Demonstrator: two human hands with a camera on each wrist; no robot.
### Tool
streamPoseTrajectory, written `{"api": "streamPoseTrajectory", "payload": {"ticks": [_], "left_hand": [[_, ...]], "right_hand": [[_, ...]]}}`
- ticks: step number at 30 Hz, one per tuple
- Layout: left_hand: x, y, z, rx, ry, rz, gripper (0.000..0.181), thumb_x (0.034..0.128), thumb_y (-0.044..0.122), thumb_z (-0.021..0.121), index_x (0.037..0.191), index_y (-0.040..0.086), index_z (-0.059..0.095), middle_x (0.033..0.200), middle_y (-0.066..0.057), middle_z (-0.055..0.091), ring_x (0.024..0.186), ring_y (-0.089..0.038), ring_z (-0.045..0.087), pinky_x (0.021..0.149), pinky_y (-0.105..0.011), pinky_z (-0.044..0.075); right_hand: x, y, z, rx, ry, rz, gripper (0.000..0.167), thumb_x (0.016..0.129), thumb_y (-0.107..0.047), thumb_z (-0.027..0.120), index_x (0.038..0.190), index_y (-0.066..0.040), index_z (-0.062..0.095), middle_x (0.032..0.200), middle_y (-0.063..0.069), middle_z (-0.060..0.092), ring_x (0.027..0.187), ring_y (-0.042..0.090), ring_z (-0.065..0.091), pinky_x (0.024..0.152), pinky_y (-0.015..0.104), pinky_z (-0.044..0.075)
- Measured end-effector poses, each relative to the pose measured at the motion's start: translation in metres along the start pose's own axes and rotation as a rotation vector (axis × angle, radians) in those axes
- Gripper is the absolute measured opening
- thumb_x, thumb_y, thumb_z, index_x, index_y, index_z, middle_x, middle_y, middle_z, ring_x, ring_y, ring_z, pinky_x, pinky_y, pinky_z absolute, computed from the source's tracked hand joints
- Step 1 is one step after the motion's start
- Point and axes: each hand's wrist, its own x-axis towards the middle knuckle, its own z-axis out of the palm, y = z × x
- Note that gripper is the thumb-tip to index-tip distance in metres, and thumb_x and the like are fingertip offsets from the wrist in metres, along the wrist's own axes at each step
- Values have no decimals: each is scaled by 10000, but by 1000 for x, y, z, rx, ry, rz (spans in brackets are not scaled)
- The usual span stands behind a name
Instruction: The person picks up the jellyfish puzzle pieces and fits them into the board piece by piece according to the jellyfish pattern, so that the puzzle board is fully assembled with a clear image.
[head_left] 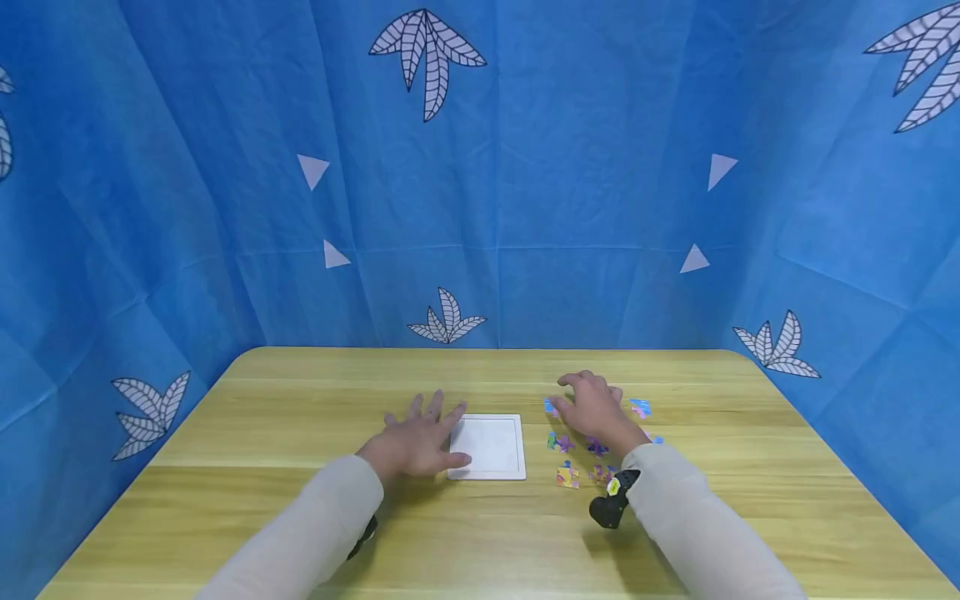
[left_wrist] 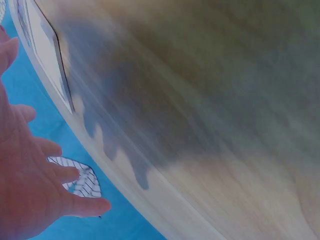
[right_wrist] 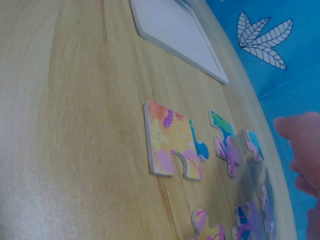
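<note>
My left hand (head_left: 416, 443) is spread with straight fingers at the left side of a white puzzle tray (head_left: 489, 450); its thumb and forefinger overlap the tray's edge in the head view. Whether they touch it I cannot tell. My right hand (head_left: 595, 408) hovers over the jigsaw pieces on the right, fingers loosely bent, with nothing seen in its grasp. Nearest its thumb lies a blue and pink puzzle piece (head_left: 551, 407). A yellow corner piece (right_wrist: 172, 142) shows large in the right wrist view, beside a green and purple piece (right_wrist: 225, 142). The right hand and forearm hide some pieces.
More pieces lie in loose rows, among them a blue and pink one (head_left: 641, 408) and a purple one (head_left: 597, 447). The wooden table (head_left: 300, 417) ends at a blue curtain (head_left: 555, 167). A black wrist camera (head_left: 613, 500) sits by the right sleeve.
</note>
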Motion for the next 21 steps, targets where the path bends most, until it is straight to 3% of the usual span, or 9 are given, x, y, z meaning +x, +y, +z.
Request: {"api": "streamPoseTrajectory", "payload": {"ticks": [12, 21], "left_hand": [[-21, 14, 5, -22, -69, 109, 854, 807, 696, 521, 1507, 320, 207, 1586, -115, 104, 1419, -444, 91, 1003, -747, 169], [-39, 25, 9, 23, -138, 177, 1055, 641, 748, 651, 1499, 305, 225, 1570, -130, 164, 1403, -434, 178, 979, -733, 245]], "right_hand": [[-1, 4, 1, 14, -46, -40, 422, 898, -322, 619, 1242, -78, 600, 1203, 154, 567, 1088, 361, 520, 839, 560, 331], [1, 6, 4, 0, -61, -41, 412, 892, -299, 642, 1239, -81, 605, 1193, 143, 574, 1074, 342, 531, 818, 550, 341]]}}
